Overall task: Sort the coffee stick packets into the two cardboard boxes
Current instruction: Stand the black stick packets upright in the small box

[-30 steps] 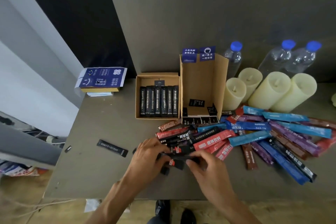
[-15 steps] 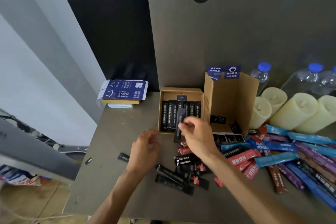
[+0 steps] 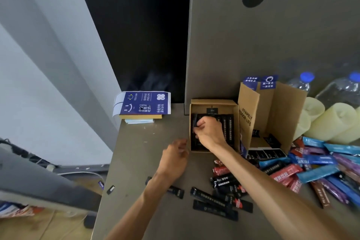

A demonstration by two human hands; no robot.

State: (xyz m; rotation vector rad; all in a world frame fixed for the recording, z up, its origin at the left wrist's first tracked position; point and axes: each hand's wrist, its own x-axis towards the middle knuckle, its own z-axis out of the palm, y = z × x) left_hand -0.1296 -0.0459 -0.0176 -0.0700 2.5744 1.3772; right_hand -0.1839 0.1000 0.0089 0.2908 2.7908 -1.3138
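Two cardboard boxes stand side by side on the table: we note a tall box, then a low box. The loose packets lie scattered nearer us. The right hand is inside the low box, pinching a black packet. The left hand hovers just beside its wall, fingers loosely curled, holding nothing.

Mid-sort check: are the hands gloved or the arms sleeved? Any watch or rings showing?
Bare throughout. The left hand and right hand wear no gloves, and no ring shows. The left forearm and right forearm are uncovered down to the frame edge: no sleeve, watch or band visible.
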